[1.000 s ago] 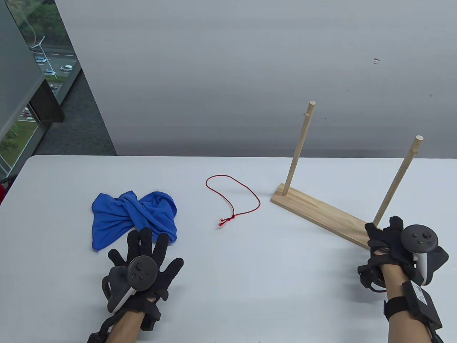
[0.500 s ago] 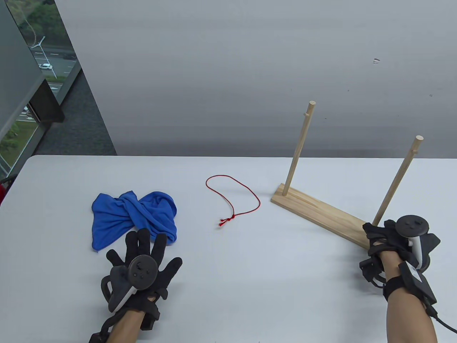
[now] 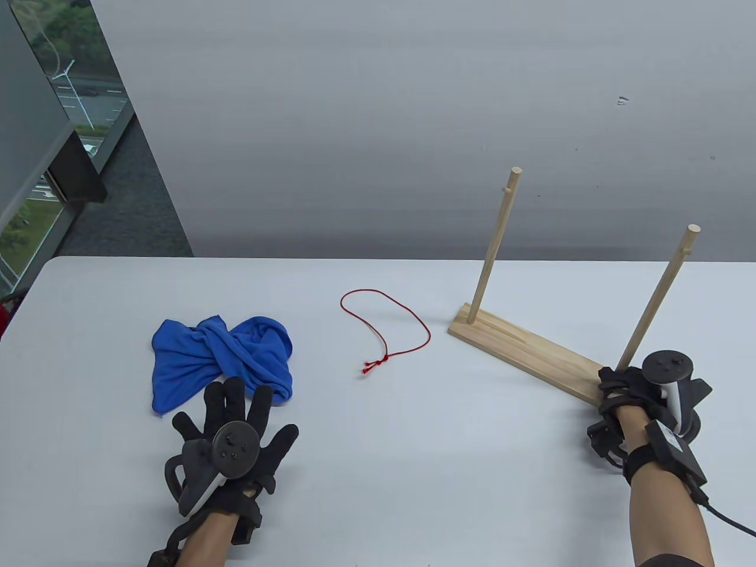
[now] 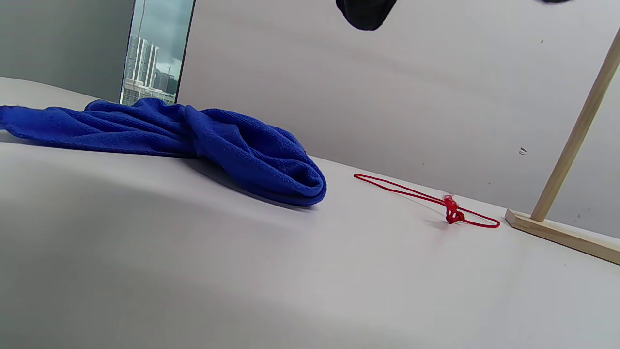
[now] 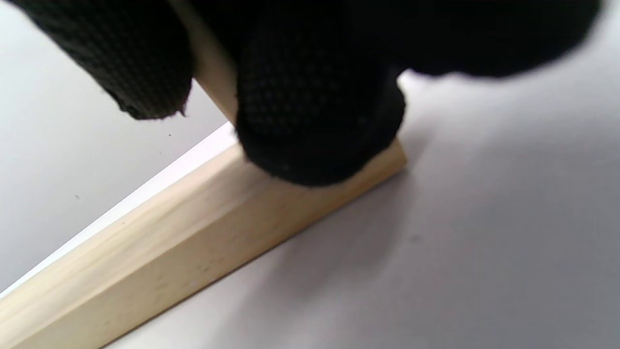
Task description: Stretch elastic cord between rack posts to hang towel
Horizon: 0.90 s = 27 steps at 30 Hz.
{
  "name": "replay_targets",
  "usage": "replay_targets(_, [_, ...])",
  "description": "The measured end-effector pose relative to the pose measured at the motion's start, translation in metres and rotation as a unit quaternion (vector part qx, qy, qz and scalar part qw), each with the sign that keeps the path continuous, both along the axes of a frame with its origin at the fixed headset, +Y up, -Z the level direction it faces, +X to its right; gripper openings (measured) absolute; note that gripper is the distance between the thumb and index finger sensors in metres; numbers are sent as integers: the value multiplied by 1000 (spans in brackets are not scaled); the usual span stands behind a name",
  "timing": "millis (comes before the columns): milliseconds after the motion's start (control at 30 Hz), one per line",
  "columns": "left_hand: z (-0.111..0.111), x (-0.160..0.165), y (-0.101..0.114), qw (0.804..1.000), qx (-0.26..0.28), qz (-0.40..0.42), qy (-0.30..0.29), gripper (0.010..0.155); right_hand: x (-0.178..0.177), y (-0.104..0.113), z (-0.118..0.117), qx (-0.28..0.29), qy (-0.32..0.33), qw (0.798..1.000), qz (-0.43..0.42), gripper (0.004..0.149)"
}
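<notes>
A: Right hand (image 3: 635, 393) covers the near end of the rack base (image 3: 531, 354) and the foot of the near post (image 3: 655, 301) in the table view.
B: Grip?
A: Right wrist view is blurred, fingers (image 5: 315, 106) fill the top; can't tell if they close around the post.
B: Left wrist?
A: Only a fingertip (image 4: 365, 12) at the top edge; post (image 4: 576, 135) cut off by the frame.

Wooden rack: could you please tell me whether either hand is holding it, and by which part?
The right hand grips the wooden rack at the foot of its near post; the left hand holds nothing.
</notes>
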<state>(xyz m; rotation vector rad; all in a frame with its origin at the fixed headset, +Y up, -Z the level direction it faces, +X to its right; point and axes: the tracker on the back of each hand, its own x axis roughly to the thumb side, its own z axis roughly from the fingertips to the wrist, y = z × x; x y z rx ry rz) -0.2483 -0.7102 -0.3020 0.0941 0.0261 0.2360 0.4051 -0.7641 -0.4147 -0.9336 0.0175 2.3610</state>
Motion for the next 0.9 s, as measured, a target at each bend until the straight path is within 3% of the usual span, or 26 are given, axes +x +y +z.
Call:
replay_targets(333, [-1, -1, 0, 1000, 0, -4, 2, 85, 0, 4, -6, 6, 8, 1000, 28, 53])
replay_targets(900, [-2, 2, -3, 1000, -14, -15, -3, 90, 10, -1, -3, 49, 13, 998, -27, 52])
